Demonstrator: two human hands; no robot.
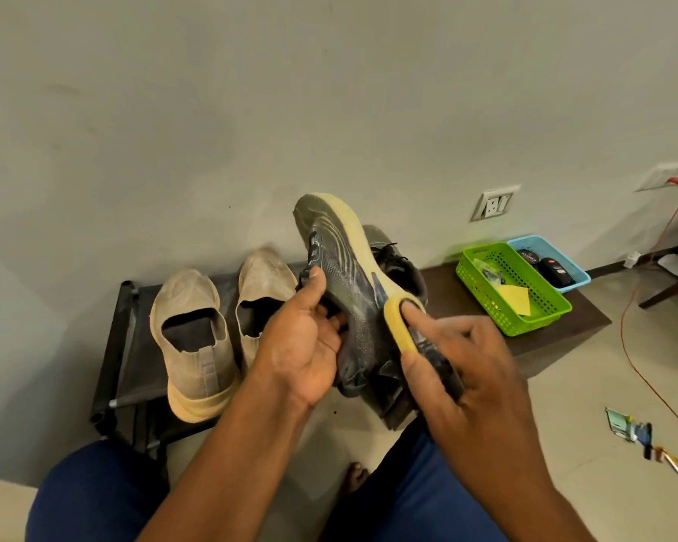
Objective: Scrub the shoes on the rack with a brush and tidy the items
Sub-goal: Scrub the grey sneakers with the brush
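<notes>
My left hand [304, 338] grips a grey sneaker [341, 260] with a pale yellow sole, held up on its side with the toe pointing away. My right hand [462, 369] holds a brush [402, 326] with a yellow foam edge and dark body, pressed against the shoe's side near the heel, index finger laid along its top. The matching grey sneaker [400, 264] sits behind on the rack, partly hidden. A pair of beige slip-on shoes [196, 338] stands on the black shoe rack [126, 346] at the left.
A green basket [541, 322] with a yellow cloth and a blue basket [576, 275] with dark tins sit on the dark bench at right. An orange cable [635, 346] runs across the floor from a wall socket. Small packets and a tool [642, 436] lie on the floor.
</notes>
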